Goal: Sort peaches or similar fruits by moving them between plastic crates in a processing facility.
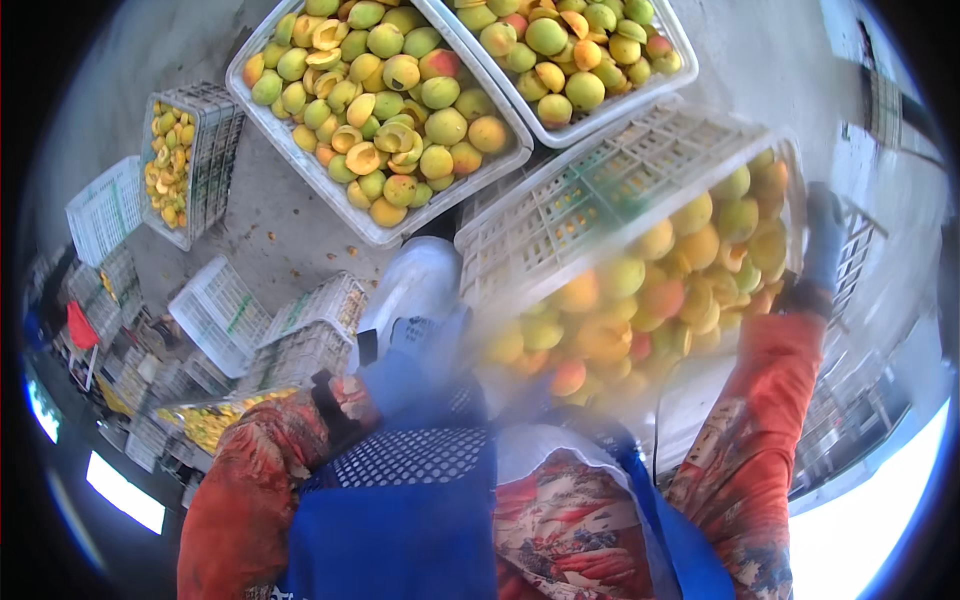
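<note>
A white plastic lattice crate (600,199) is tipped on its side before me, its open mouth towards my body. Whole and halved apricots (675,262) crowd that mouth, and the nearest ones are blurred. My gloved right hand (823,232) grips the crate's right end, its fingers partly hidden behind the wall. At the crate's lower left end is my left hand (416,367) in a blue glove; it seems to hold the edge, though blur hides its fingertips. A blue apron (390,540) covers part of my front.
Two full crates of apricots, one left (247,90) and one right (694,71), stand beyond the tipped crate. Another filled crate (214,150) stands at the left. Empty-looking white crates (221,315) and stacked crates (300,360) are nearer. A white boot (420,277) stands beside my left hand.
</note>
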Available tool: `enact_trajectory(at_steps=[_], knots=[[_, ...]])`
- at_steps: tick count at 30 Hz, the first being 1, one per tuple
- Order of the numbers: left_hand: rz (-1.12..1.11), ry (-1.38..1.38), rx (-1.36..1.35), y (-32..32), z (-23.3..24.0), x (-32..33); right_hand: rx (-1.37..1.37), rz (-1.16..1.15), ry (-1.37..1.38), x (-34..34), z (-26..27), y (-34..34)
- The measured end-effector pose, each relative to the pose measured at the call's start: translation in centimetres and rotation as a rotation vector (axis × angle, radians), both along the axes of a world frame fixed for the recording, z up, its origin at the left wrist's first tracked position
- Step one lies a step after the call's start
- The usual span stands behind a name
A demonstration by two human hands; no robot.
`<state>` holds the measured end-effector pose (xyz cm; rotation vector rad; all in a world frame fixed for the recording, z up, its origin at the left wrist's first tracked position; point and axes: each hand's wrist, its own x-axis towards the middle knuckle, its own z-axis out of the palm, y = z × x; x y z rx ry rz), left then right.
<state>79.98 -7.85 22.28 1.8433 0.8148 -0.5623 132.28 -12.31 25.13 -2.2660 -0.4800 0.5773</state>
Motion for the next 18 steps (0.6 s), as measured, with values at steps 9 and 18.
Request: enact_trajectory(at_steps=[9,18], knots=[[-0.023,0.169,-0.194,2.7,0.1,3.9,-0.193,-0.556,0.234,-25.3,2.3,-30.2],[0.430,0.129,-0.374,2.4,-2.6,4.7,-0.405,-0.622,0.151,-42.6,-4.1,-32.0]])
